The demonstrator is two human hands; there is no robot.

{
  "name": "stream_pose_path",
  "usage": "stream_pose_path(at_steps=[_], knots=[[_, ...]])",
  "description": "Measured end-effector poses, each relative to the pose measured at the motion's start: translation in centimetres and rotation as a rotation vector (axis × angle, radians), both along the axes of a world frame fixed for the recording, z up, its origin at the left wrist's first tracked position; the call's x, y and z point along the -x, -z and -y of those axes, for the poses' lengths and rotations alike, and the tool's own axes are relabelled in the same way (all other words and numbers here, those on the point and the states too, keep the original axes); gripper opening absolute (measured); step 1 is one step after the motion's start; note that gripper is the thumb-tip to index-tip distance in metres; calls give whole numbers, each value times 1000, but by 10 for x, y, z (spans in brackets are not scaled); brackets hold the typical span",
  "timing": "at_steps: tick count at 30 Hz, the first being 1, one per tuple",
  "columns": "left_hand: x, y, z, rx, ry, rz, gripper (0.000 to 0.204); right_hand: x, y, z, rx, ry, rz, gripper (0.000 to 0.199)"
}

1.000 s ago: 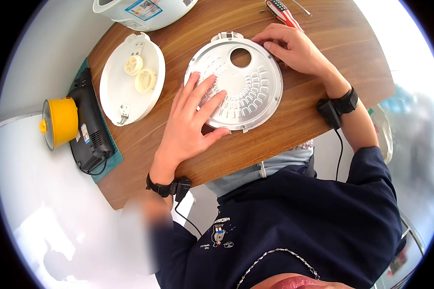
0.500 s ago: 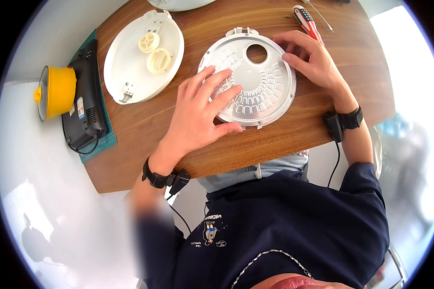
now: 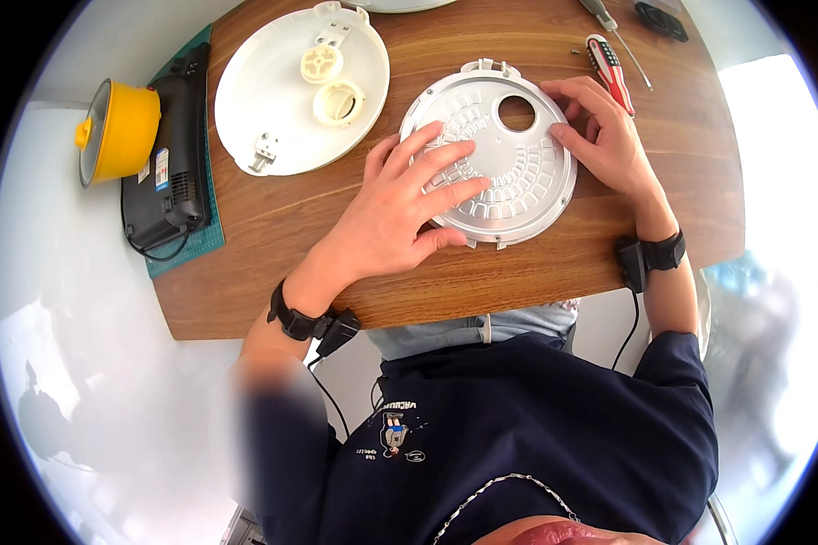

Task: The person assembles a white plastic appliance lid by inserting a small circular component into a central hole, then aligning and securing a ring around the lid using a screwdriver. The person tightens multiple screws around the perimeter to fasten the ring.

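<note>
A round silver metal plate (image 3: 509, 156) lies on the wooden table in front of me, patterned with raised shapes, with a round hole near its upper right. A small hinge-like piece (image 3: 491, 68) sits at its far rim. Across the plate's left part my left hand (image 3: 404, 202) is spread, fingertips on the surface and thumb by the near edge. My right hand (image 3: 606, 136) holds the right rim, its fingers bent along the edge and its thumb beside the hole. Part of the plate's left side is hidden beneath my left fingers.
Left of the plate lies a white round cover (image 3: 264, 100) holding two cream round parts (image 3: 322, 64). A red and white tool handle (image 3: 611, 77), a grey screwdriver (image 3: 620, 36) and a black object (image 3: 661, 21) are at right. A black device (image 3: 165, 163) and yellow container (image 3: 123, 132) stand at far left.
The whole view has shifted and turned slightly, bringing the black object and more of the screwdriver into sight. Both hands stay on the plate in nearly the same places.
</note>
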State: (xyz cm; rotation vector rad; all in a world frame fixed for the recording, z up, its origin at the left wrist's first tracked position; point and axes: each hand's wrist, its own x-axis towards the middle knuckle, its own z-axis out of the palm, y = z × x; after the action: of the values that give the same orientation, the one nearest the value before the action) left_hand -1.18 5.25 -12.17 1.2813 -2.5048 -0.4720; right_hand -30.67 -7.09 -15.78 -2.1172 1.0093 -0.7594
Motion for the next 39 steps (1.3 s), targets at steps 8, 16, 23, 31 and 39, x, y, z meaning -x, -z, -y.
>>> stream_pose_path(at_steps=[8,16,23,31,39], knots=[[3,0,-3,-100,47,-37,52,4,-2,-3,4,-69,-14,56],[-4,-1,-1,-83,34,-42,48,3,-3,1,27,-104,-54,40],[-5,5,-1,-38,51,-98,53,0,0,-2,-12,-46,-18,39],[-8,8,-3,23,33,-100,54,-5,1,1,-71,-25,23,42],[-2,7,-4,13,24,-47,54,2,4,2,-27,-64,55,43]])
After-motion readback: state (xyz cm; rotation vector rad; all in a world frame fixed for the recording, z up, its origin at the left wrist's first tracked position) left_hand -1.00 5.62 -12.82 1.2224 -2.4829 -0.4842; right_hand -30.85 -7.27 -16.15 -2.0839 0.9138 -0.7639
